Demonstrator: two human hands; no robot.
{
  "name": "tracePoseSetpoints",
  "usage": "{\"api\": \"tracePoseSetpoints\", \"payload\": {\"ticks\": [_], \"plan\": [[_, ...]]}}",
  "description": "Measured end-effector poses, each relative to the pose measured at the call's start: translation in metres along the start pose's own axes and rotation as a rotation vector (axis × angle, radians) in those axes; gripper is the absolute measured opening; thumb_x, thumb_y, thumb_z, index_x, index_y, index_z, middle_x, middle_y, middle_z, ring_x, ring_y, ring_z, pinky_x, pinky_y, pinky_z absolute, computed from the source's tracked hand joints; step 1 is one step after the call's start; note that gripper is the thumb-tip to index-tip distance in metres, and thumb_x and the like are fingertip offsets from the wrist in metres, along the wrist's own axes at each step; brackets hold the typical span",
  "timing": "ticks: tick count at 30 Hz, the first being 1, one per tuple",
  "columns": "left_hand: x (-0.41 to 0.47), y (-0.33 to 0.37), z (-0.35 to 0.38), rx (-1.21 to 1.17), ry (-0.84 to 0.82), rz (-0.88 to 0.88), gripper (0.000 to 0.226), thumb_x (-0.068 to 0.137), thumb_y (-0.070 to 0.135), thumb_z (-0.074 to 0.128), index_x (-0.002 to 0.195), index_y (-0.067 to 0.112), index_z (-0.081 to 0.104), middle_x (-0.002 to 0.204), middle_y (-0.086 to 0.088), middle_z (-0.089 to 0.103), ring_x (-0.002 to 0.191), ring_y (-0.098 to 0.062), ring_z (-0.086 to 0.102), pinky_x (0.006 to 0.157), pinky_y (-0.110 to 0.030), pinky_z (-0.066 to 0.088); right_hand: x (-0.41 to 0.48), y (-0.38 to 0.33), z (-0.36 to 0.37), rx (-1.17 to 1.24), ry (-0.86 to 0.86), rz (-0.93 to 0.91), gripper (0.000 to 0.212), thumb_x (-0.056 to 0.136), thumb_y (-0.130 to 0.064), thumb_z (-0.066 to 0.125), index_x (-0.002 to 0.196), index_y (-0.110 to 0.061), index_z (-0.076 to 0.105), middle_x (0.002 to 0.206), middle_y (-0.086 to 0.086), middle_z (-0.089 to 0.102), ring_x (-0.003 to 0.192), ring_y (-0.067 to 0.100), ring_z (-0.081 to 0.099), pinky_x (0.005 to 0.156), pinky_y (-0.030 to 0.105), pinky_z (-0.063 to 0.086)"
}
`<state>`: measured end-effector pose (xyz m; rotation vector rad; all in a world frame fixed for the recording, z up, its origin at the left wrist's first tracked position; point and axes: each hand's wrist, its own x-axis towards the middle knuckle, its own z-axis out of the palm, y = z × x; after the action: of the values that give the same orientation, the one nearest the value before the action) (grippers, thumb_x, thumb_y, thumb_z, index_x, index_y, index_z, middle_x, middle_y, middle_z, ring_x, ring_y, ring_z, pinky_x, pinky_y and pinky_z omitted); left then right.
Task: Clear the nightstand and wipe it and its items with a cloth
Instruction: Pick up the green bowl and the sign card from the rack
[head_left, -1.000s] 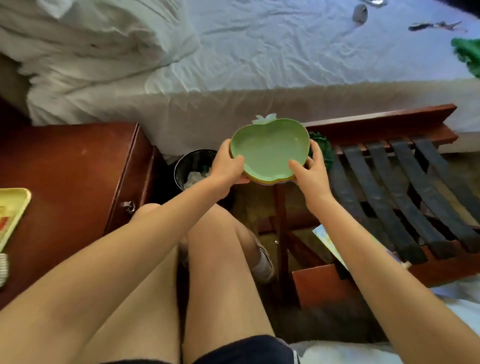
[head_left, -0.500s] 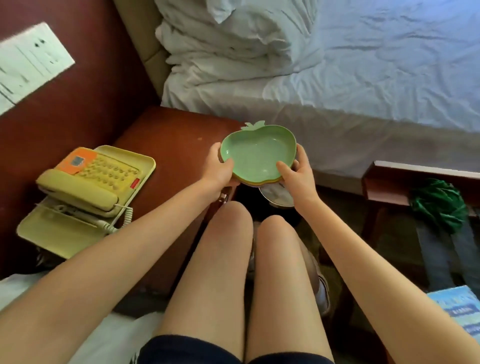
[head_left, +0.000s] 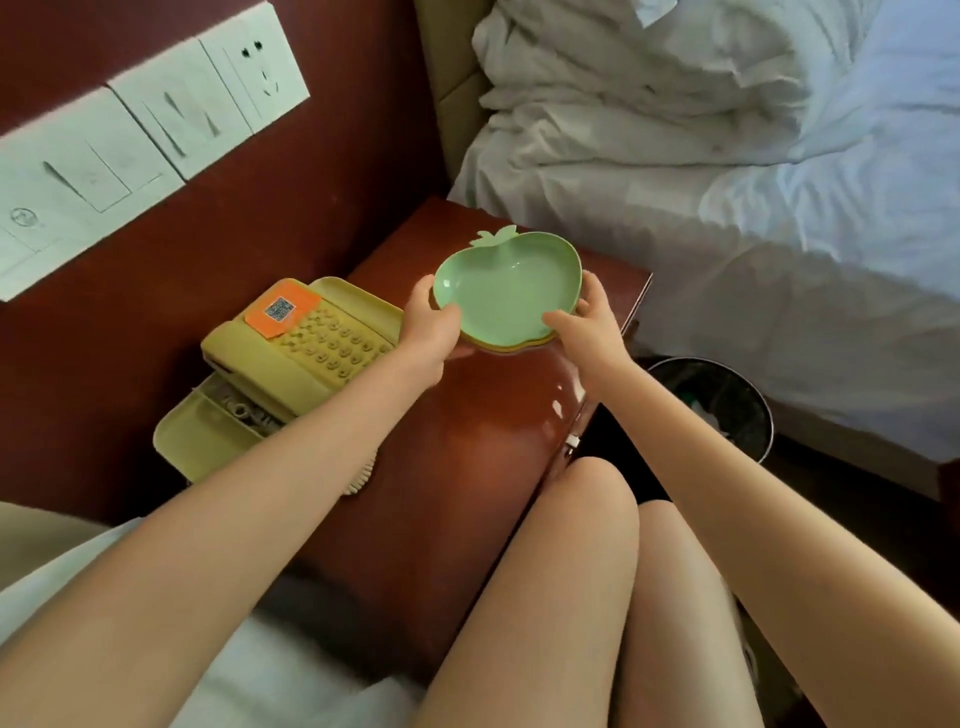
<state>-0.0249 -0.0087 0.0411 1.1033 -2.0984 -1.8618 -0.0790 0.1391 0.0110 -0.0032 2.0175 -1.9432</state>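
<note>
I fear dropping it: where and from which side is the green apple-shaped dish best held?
Probably its opposite side rims, left hand and right hand from either side: the green dish is shallow and stacked on a yellow dish, so support from below carries both.

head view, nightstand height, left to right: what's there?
yellow telephone → left hand → green apple-shaped dish, held by both hands → right hand → black trash bin on the floor by the bed.
</note>
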Motion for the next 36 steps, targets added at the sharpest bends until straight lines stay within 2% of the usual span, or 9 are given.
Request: {"api": "tracePoseSetpoints", "payload": {"ticks": [2,5,8,10,12,15,19,23,36], "plan": [[0.016,0.002,-0.004,-0.009,0.016,-0.026,0.052,0.097,0.003,0.037,0.143,0.026,0.031,0.131,0.000,0.040,0.100,-0.018,0.052,0.063,-0.030,0.056,0.016,0.001,0.012,0.037,0.010,0.087,0.045,0.085,0.002,0.051,0.123,-0.018,0.038,0.107,0.007,0.057,0.092,0.025,0.060,0.074,0.040,0.054],[0.037,0.003,-0.010,0.019,0.066,-0.030,0.053,0.097,0.003,0.035,0.145,0.026,0.028,0.134,0.001,0.042,0.096,-0.018,0.053,0.067,-0.031,0.057,0.034,0.005,0.033,0.065,-0.013,0.204,0.041,0.088,0.000,0.050,0.123,-0.017,0.039,0.109,0.006,0.054,0.093,0.023,0.060,0.068,0.032,0.056],[0.057,0.003,-0.012,0.019,0.088,-0.040,0.056,0.097,0.003,0.034,0.147,0.026,0.024,0.140,0.000,0.040,0.097,-0.018,0.050,0.072,-0.033,0.057,0.051,0.011,0.053,0.067,-0.025,0.211,0.046,0.088,0.002,0.048,0.126,-0.020,0.040,0.113,0.005,0.053,0.098,0.023,0.060,0.066,0.028,0.055],[0.071,0.003,-0.013,-0.013,0.096,-0.068,0.057,0.097,0.002,0.034,0.147,0.027,0.023,0.143,-0.001,0.038,0.100,-0.018,0.047,0.072,-0.033,0.055,0.063,0.013,0.063,0.080,-0.026,0.202,0.041,0.087,0.005,0.046,0.115,-0.025,0.044,0.109,0.004,0.055,0.099,0.022,0.060,0.067,0.027,0.054],[0.082,0.002,-0.014,-0.061,0.108,-0.106,0.058,0.097,0.000,0.033,0.148,0.026,0.023,0.143,-0.002,0.037,0.103,-0.019,0.045,0.072,-0.033,0.054,0.076,0.016,0.072,0.074,-0.019,0.194,0.039,0.086,0.006,0.045,0.107,-0.026,0.047,0.097,0.001,0.057,0.090,0.020,0.060,0.066,0.027,0.053],[0.098,0.002,-0.015,-0.117,0.122,-0.150,0.061,0.096,-0.004,0.031,0.147,0.027,0.022,0.144,-0.002,0.037,0.115,-0.022,0.047,0.079,-0.038,0.054,0.091,0.020,0.085,0.037,-0.008,0.183,0.043,0.084,0.008,0.044,0.116,-0.020,0.050,0.082,0.000,0.056,0.068,0.017,0.054,0.053,0.023,0.048],[0.113,0.003,-0.017,-0.165,0.143,-0.184,0.060,0.094,-0.006,0.028,0.144,0.028,0.025,0.141,-0.003,0.037,0.121,-0.026,0.046,0.085,-0.042,0.053,0.111,0.023,0.102,0.054,0.018,0.176,0.043,0.082,0.007,0.044,0.109,-0.026,0.049,0.083,-0.003,0.058,0.078,0.019,0.059,0.071,0.033,0.051],[0.129,0.002,-0.022,-0.222,0.173,-0.216,0.056,0.096,-0.006,0.030,0.142,0.025,0.029,0.140,-0.004,0.037,0.123,-0.028,0.046,0.081,-0.041,0.054,0.125,0.022,0.116,0.011,0.026,0.152,0.044,0.080,0.004,0.043,0.113,-0.025,0.048,0.099,0.001,0.061,0.099,0.025,0.060,0.087,0.043,0.051],[0.166,0.005,-0.040,-0.286,0.197,-0.239,0.065,0.093,-0.009,0.031,0.147,0.025,0.022,0.143,-0.006,0.035,0.120,-0.031,0.047,0.076,-0.037,0.057,0.164,0.015,0.153,0.031,-0.022,0.161,0.066,0.078,0.002,0.041,0.140,-0.021,0.041,0.129,0.004,0.055,0.117,0.024,0.054,0.097,0.046,0.048]]}}
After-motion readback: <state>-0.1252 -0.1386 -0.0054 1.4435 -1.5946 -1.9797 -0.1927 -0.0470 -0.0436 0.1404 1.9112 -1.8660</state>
